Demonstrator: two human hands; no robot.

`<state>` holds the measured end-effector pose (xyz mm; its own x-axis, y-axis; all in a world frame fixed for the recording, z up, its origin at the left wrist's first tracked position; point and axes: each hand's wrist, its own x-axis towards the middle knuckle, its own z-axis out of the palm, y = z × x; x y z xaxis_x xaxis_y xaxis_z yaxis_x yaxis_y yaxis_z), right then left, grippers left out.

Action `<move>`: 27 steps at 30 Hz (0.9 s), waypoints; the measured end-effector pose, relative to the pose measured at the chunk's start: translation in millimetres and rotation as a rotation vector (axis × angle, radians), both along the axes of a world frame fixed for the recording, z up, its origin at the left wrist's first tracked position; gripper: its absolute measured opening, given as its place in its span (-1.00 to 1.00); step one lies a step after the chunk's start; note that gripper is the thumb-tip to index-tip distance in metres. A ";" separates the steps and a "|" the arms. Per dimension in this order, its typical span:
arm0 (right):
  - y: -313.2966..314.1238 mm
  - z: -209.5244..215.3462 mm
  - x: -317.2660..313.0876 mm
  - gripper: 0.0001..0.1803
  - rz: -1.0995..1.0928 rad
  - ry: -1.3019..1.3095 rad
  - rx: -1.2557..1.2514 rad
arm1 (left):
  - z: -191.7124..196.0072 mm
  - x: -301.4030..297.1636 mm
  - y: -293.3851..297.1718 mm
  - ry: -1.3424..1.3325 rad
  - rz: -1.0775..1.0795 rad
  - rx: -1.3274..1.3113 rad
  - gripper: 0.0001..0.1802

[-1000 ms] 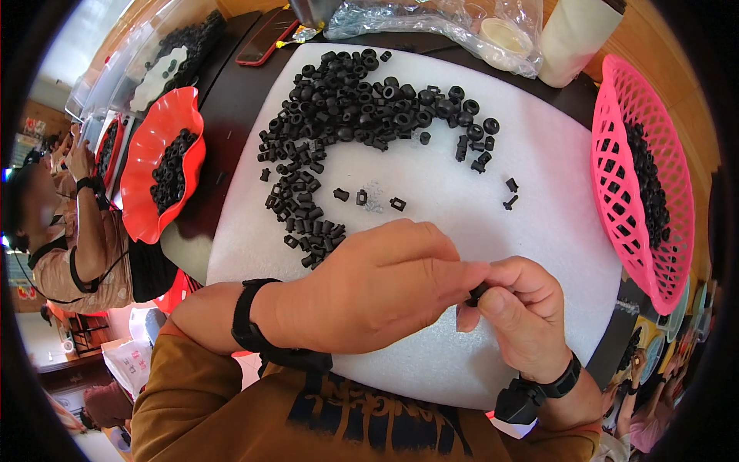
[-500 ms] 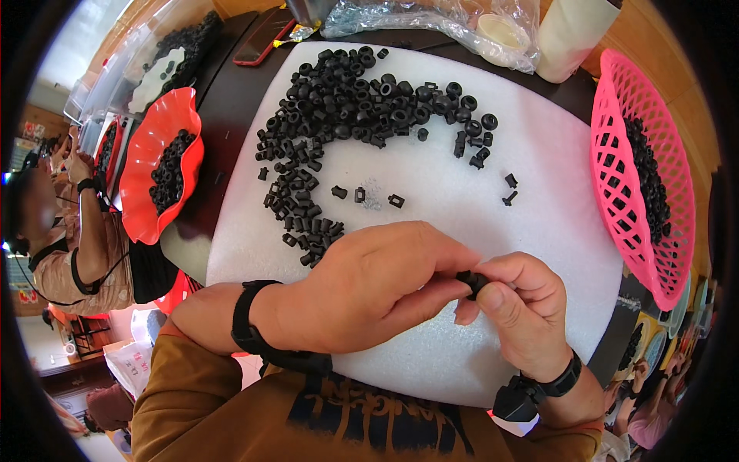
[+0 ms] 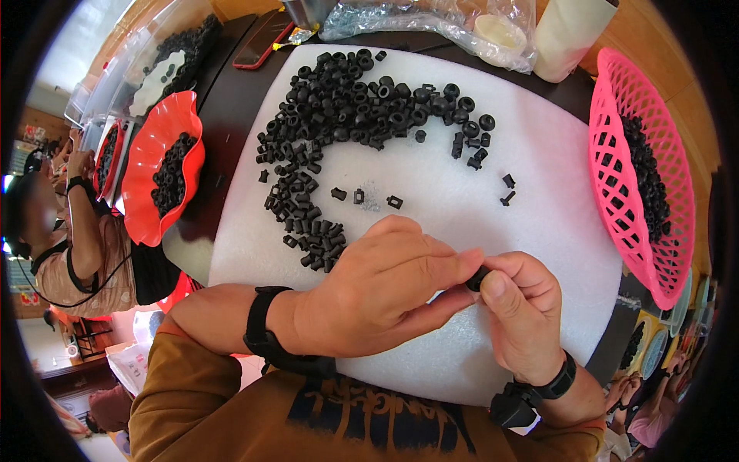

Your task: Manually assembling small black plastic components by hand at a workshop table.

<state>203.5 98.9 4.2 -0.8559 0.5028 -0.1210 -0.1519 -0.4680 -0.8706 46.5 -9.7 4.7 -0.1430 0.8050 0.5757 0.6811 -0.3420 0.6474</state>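
hands [image 3: 454, 296] pinching black part [image 3: 476, 279], mostly hidden

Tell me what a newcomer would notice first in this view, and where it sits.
First, the left hand and right hand meeting low in the middle, pinching a small black rubber part between their fingertips. Above them, a curved heap of black rubber pieces sprawls across the white foam pad. A bright pink plastic mesh basket stands at the right edge and a wavy red plastic bowl at the left, both holding black parts.
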 end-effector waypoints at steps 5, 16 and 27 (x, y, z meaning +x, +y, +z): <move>-2.5 1.4 0.9 -0.77 0.033 -0.019 -0.074 | -0.2 3.6 1.8 0.084 0.090 0.017 -0.43; -6.3 -5.1 0.5 -0.77 0.024 0.002 -0.205 | -6.8 0.3 5.6 0.211 0.104 0.071 -0.52; 0.5 1.6 -1.6 -0.75 0.167 -0.008 -0.099 | 1.2 -0.1 5.8 0.316 0.123 0.057 -0.58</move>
